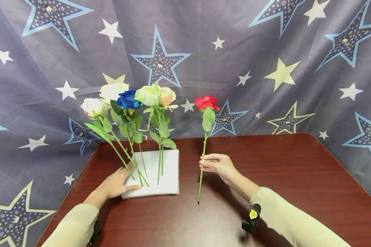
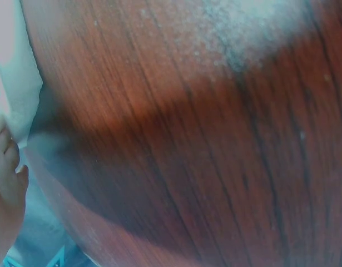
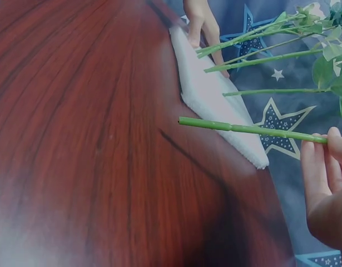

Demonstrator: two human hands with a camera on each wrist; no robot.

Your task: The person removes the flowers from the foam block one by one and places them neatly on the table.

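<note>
My right hand pinches the green stem of a red artificial rose between thumb and fingers. The rose is upright, bloom at the top, and its bare lower stem ends apart from the white foam block, to the block's right. My left hand rests on the block's left side, fingers extended and thumb across the top. Stuck in the block are two white roses, a blue rose, a pale green rose and a peach rose. The white and blue ones lean left.
The block lies on a dark red wooden table, left of its middle. Behind the table hangs a grey curtain with a star pattern, close to the blooms. Black straps with wrist cameras sit at both sleeves.
</note>
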